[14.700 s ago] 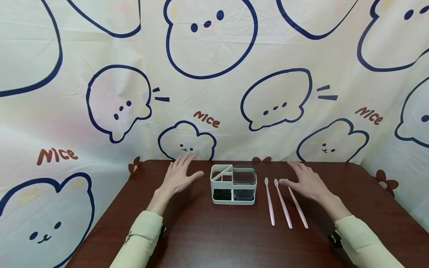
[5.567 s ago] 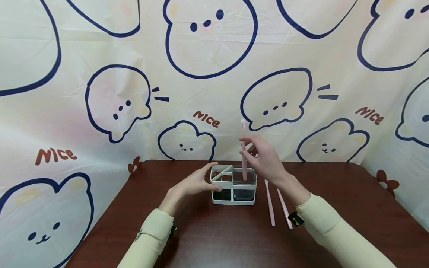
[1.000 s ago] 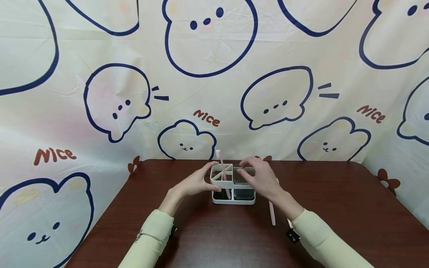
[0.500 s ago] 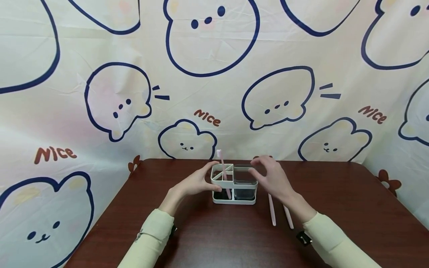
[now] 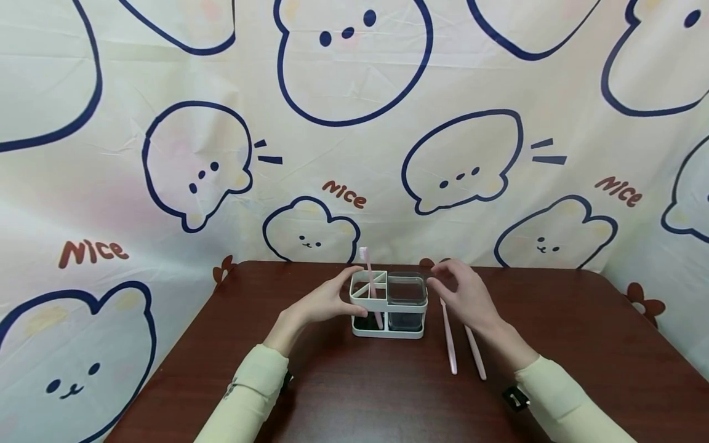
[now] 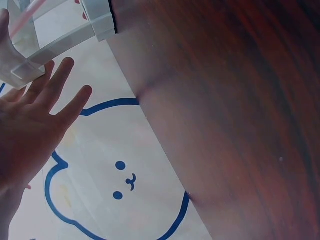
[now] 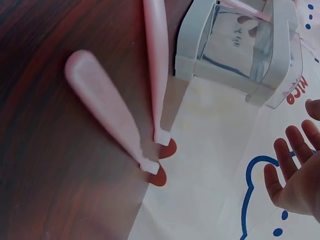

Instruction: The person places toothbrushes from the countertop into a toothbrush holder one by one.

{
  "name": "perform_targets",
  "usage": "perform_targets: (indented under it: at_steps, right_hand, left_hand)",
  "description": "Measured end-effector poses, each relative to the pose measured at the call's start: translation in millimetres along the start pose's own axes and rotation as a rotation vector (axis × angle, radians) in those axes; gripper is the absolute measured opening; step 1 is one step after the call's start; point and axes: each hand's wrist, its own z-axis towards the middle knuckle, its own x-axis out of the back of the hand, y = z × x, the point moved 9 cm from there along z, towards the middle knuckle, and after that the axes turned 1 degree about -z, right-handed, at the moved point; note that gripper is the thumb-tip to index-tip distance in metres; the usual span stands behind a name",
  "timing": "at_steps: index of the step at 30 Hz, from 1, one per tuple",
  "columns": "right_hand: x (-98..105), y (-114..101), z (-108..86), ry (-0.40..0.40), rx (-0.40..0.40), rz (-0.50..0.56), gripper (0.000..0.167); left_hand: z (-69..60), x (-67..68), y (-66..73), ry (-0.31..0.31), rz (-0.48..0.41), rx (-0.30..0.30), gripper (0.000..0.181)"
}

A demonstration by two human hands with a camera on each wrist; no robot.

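A white toothbrush holder point(image 5: 407, 308) with a clear cup point(image 5: 407, 289) in its right half stands on the table. My left hand point(image 5: 316, 303) holds its left end, thumb on the front and index finger at the back top corner. One pink toothbrush point(image 5: 372, 284) leans upright in a left compartment, bristles up. Just right of the holder, my right hand point(image 5: 468, 296) hovers with fingers loosely bent and nothing between them. Below it lie two pink toothbrushes, a nearer-left toothbrush point(image 5: 450, 344) and a right toothbrush point(image 5: 476, 354), whose head the hand hides in the head view.
The brown wooden table point(image 5: 354, 394) reaches back to a cartoon-printed cloth point(image 5: 376, 154). Cloth also hangs along the left and right sides.
Since the earliest frame, one toothbrush has gone from the table into the holder and my left hand has taken hold of the holder. In the last second my empty right hand has moved right.
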Motion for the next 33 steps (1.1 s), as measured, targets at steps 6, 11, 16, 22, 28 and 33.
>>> perform_targets:
  at_steps: [6,11,16,22,28,33]
  right_hand:
    - [1,11,-4.8,-0.023,-0.041,-0.004,0.025]
    - [0,22,-10.2,-0.062,-0.084,-0.006,0.027]
    - [-4,34,-15.6,-0.125,-0.124,-0.025,0.029]
    - [-9,45,-22.5,-0.197,-0.162,-0.049,0.030]
    - [-10,54,-27.2,-0.240,-0.167,-0.054,0.028]
    - [-11,60,-30.4,-0.275,-0.163,-0.076,0.030]
  left_hand:
    - [-0.2,-0.4,-0.8,0.000,0.001,0.006,0.097]
    - [-0.1,-0.8,-0.5,-0.003,-0.008,0.007,0.096]
    - [-0.3,-0.6,0.1,-0.007,-0.013,0.011,0.097]
    - [-0.6,-0.4,-0.6,-0.006,-0.013,0.013,0.098]
    - [-0.5,-0.3,-1.8,-0.004,-0.006,0.018,0.097]
    - [-0.1,-0.7,-0.4,-0.005,-0.007,0.014,0.095]
